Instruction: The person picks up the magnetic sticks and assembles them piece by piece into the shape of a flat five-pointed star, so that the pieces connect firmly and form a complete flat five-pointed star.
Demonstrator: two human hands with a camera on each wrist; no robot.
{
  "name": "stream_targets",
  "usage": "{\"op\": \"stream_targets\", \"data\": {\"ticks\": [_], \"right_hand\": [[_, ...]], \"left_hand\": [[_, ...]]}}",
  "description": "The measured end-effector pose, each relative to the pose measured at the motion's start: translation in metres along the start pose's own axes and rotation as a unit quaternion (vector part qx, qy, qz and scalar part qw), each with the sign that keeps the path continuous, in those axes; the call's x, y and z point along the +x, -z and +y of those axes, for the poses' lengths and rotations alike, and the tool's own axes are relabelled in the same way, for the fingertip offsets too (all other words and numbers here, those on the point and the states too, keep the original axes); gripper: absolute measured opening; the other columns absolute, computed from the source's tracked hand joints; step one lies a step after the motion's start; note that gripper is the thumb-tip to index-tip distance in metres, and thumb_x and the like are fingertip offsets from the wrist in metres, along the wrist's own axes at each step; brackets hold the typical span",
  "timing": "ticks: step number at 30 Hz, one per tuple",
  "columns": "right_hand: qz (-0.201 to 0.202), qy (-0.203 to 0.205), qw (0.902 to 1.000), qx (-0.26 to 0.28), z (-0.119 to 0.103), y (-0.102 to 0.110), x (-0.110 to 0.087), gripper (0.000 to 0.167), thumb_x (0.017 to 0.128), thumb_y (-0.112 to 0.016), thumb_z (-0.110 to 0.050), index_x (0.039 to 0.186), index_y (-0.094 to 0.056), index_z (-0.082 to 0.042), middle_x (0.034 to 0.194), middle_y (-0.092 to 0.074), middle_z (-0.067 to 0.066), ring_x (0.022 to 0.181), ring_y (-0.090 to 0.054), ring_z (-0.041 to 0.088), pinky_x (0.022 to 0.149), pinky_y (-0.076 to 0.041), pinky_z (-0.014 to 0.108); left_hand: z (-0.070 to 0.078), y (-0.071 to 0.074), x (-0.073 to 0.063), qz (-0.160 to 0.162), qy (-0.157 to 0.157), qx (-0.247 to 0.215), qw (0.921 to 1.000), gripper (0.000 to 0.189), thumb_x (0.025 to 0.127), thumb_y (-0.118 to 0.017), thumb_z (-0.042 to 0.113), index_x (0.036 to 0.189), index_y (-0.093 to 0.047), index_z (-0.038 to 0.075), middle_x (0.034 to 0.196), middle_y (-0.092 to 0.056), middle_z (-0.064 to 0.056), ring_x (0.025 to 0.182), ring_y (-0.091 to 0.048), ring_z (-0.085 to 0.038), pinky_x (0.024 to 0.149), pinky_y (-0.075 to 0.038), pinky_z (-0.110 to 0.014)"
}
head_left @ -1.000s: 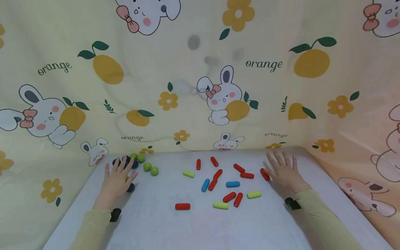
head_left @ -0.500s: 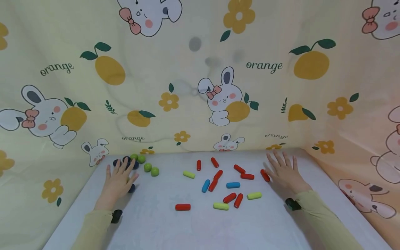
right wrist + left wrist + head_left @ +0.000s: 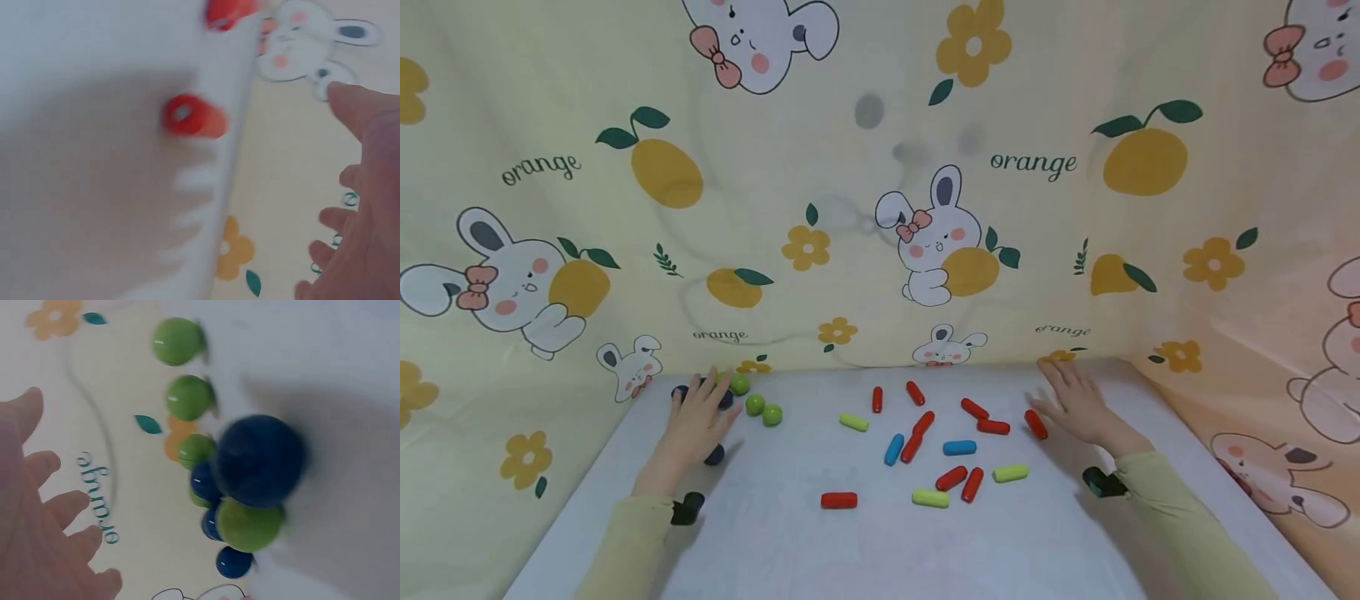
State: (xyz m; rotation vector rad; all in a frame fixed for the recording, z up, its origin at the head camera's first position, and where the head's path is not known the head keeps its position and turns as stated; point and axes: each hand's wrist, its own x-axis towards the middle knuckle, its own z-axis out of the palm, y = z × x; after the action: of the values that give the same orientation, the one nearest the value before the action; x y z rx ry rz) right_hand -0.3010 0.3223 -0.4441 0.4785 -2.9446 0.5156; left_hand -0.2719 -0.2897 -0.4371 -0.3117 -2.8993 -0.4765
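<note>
Both released: left grip [image 3: 695,427] near balls [image 3: 714,454], ten o'clock on the counter [image 3: 752,542]; right grip [image 3: 1077,408] near red cylinder [image 3: 1036,425], two o'clock.

With twelve at its far edge, the white table [image 3: 760,542] bears green balls [image 3: 772,414] and dark blue balls [image 3: 714,454] toward nine and ten o'clock, some partly hidden. Ten red sticks [image 3: 838,500] lie scattered: two near twelve, two end to end inside them, two close together at two, another farther out that way, two at four, one at eight. Two blue sticks [image 3: 959,447] lie near the middle; light green sticks [image 3: 931,498] at ten, three and five.
</note>
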Motion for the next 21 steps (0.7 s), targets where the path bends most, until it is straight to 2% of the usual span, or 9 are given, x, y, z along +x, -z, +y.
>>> {"op": "stream_targets", "data": {"ticks": [3,6,11,16,21], "right_hand": [[-0.003,-0.006,0.9969,0.078,-0.006,0.008,0.001,0.081,0.093,-0.062,-0.033,0.150,-0.015,0.001,0.150,-0.015,0.030,0.134,-0.010,0.052,0.101,-0.011,0.074],[-0.011,-0.018,0.9902,0.138,-0.015,0.018,0.000,0.083,0.094,-0.060,-0.038,0.151,-0.012,-0.001,0.151,-0.016,0.029,0.133,-0.013,0.052,0.099,-0.019,0.073],[-0.008,-0.018,0.9738,0.227,-0.031,0.028,-0.003,0.075,0.096,-0.057,-0.038,0.151,-0.018,-0.005,0.146,-0.031,0.027,0.131,-0.028,0.048,0.099,-0.032,0.066],[0.001,0.012,0.9556,0.294,-0.054,0.028,-0.004,0.060,0.097,-0.057,-0.030,0.147,-0.030,-0.010,0.138,-0.044,0.021,0.125,-0.043,0.040,0.095,-0.043,0.057],[-0.001,0.024,0.9388,0.344,-0.083,0.019,-0.008,0.055,0.097,-0.058,-0.024,0.145,-0.035,-0.011,0.134,-0.049,0.018,0.120,-0.051,0.036,0.092,-0.049,0.047]], "left_hand": [[0.006,0.009,0.000,0.009,-0.002,-0.078,0.9969,0.072,0.100,-0.040,0.049,0.153,-0.015,0.007,0.154,-0.010,-0.027,0.139,-0.002,-0.049,0.106,-0.003,-0.068],[0.012,0.017,0.000,0.023,-0.002,-0.149,0.9885,0.071,0.099,-0.045,0.046,0.153,-0.017,0.008,0.155,-0.013,-0.024,0.140,-0.008,-0.047,0.108,-0.010,-0.066],[0.021,0.025,-0.001,0.031,-0.009,-0.227,0.9733,0.065,0.098,-0.050,0.043,0.149,-0.030,0.009,0.152,-0.028,-0.018,0.138,-0.024,-0.041,0.106,-0.027,-0.059],[0.031,0.028,-0.005,-0.018,0.002,-0.291,0.9567,0.059,0.097,-0.055,0.039,0.145,-0.039,0.010,0.146,-0.036,-0.018,0.132,-0.034,-0.042,0.102,-0.035,-0.057],[0.040,0.020,-0.012,-0.067,-0.007,-0.355,0.9325,0.056,0.096,-0.059,0.031,0.143,-0.041,0.008,0.144,-0.040,-0.017,0.130,-0.038,-0.041,0.100,-0.038,-0.057]]}}
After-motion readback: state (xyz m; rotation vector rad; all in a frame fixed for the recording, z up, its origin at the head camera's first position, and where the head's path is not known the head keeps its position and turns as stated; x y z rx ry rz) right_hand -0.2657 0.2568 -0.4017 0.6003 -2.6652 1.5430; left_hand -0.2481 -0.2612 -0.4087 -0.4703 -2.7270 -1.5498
